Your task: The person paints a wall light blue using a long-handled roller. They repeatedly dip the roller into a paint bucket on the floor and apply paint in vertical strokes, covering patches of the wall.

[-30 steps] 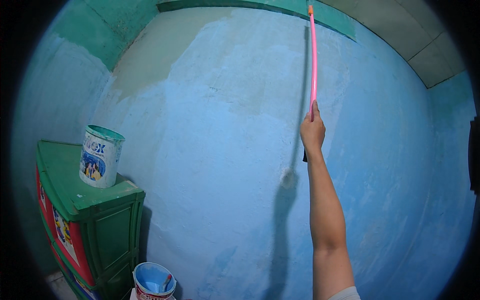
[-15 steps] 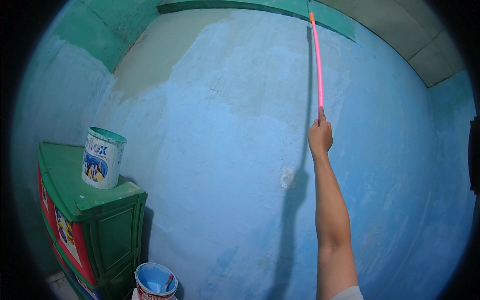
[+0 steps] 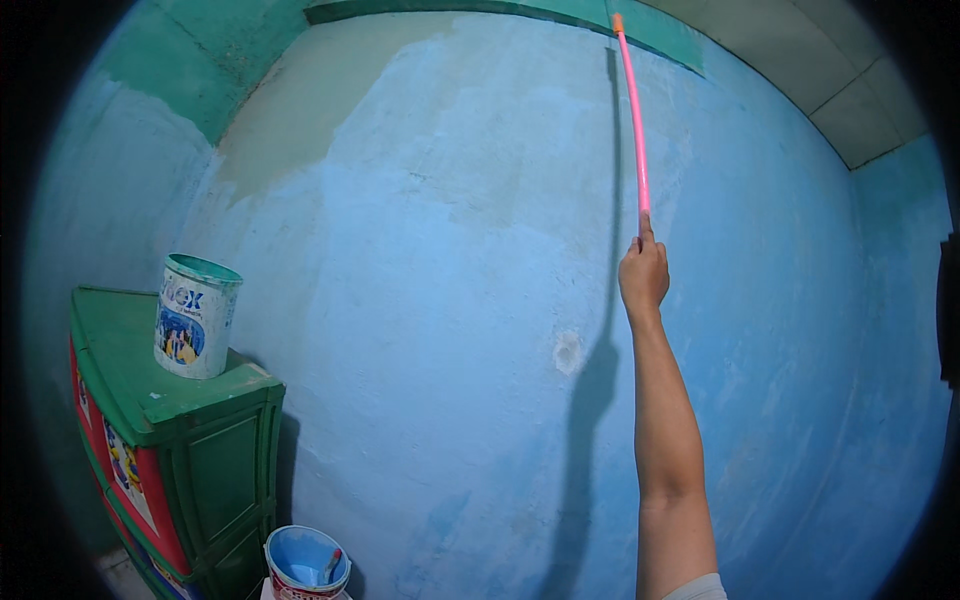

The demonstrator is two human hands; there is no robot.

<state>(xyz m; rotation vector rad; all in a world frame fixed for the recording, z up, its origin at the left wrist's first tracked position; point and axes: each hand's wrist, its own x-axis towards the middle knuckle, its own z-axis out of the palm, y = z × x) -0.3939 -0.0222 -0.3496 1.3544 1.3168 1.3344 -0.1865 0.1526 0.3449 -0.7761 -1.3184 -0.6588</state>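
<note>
My right hand point(image 3: 644, 272) is raised at the end of an outstretched arm and wrapped around the lower part of a long pink pole point(image 3: 635, 120). The pole slants up to an orange end piece point(image 3: 618, 23) in front of the green band point(image 3: 450, 10) at the top of the wall. Whatever tool head sits beyond it is cut off by the upper edge. Behind stands the wall point(image 3: 450, 300), patchy light blue with a bare grey-green area at upper left. My left hand is out of view.
At left a green drawer cabinet point(image 3: 225, 460) with red fronts carries a white paint bucket point(image 3: 195, 320) with a green-stained rim. Low beside it, a smaller bucket of blue paint point(image 3: 300, 548) holds a paintbrush point(image 3: 332, 565). Grey ceiling panels point(image 3: 830, 90) meet the wall at upper right.
The whole view has shifted slightly, so the cabinet and buckets appear a little farther left. The orange end of the pole appears slightly higher; my right hand keeps its grip.
</note>
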